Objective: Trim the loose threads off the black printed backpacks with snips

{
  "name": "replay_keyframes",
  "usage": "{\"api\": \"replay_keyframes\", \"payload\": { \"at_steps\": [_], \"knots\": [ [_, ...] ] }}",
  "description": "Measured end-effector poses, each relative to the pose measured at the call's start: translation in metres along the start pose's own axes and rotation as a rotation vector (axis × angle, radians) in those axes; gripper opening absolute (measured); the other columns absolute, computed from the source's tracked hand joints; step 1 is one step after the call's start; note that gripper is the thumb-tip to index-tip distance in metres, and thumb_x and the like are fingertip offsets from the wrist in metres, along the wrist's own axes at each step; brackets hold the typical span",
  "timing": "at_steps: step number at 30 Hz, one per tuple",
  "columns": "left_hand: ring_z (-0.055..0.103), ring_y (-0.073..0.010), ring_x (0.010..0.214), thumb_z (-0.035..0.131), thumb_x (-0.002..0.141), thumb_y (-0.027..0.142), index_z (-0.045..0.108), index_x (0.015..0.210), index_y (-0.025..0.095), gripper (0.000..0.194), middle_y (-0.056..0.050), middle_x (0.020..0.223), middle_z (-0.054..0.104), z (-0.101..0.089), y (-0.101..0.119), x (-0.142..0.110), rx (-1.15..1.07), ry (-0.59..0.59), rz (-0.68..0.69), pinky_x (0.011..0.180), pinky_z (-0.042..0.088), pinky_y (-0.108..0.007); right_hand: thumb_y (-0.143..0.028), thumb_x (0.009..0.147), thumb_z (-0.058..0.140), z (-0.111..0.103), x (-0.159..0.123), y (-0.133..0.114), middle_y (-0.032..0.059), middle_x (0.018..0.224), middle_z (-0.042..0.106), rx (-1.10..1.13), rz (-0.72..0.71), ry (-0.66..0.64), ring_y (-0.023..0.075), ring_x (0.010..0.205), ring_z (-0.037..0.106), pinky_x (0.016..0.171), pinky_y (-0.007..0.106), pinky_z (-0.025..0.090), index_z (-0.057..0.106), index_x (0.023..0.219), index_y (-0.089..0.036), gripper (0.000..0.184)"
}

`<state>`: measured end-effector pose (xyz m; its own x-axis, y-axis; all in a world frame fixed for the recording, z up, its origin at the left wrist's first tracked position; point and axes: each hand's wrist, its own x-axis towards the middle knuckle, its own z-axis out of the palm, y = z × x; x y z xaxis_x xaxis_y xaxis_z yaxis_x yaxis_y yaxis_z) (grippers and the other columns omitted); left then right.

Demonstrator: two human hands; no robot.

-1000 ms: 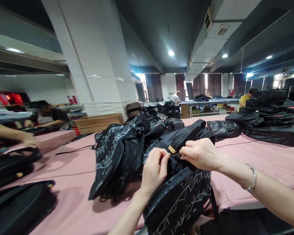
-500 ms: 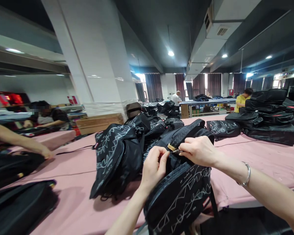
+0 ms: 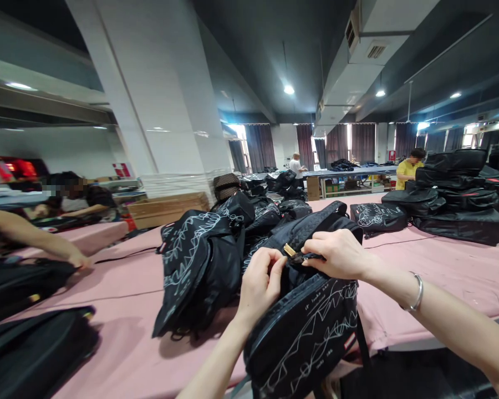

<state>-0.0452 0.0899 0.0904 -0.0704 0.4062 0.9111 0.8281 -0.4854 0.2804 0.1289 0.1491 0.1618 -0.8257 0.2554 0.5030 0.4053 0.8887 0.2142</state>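
Observation:
A black backpack [image 3: 311,332] with white scribble print stands upright at the near edge of the pink table [image 3: 441,277]. My left hand [image 3: 260,282] is closed, pinching the bag's fabric at its top. My right hand [image 3: 336,254] is closed on a dark zipper pull beside a small gold metal piece [image 3: 290,250] at the top of the bag. A silver bangle sits on my right wrist.
A heap of similar black backpacks [image 3: 203,260] lies just behind. More flat bags are stacked at the far right [image 3: 457,199] and near left [image 3: 29,349]. Another person's arm [image 3: 41,244] reaches onto a bag at left. People work at distant tables.
My right hand has drawn the zipper pull slightly rightward from the gold piece, and my left hand has shifted a little up. The person's arm at left has reached further right.

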Motion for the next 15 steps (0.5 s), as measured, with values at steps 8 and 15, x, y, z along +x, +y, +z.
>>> {"api": "replay_keyframes", "payload": {
  "at_steps": [8,15],
  "knots": [
    [0.043,-0.0097,0.067,0.044,0.084,0.015,0.045,0.071,0.012,0.013,-0.003,0.070,0.047,0.0043,-0.0004,-0.0009,-0.002,-0.003,0.038,0.061,0.037,-0.021,-0.038,0.080,0.055,0.0035,-0.0014,0.0031,-0.0013,0.082,0.057,0.051,-0.002,0.008,0.0066,0.068,0.048,0.052,0.022,0.016,0.058,0.088,-0.019,0.021],
    [0.043,-0.0101,0.063,0.044,0.085,0.024,0.045,0.071,0.013,0.018,-0.002,0.068,0.046,-0.0047,0.0000,0.0007,-0.119,0.017,-0.152,0.059,0.037,-0.022,-0.035,0.079,0.055,0.0079,-0.0054,0.0071,-0.0021,0.078,0.059,0.248,0.017,0.153,0.0059,0.070,0.051,0.058,0.019,0.028,0.059,0.082,-0.017,0.019]
  ]
}}
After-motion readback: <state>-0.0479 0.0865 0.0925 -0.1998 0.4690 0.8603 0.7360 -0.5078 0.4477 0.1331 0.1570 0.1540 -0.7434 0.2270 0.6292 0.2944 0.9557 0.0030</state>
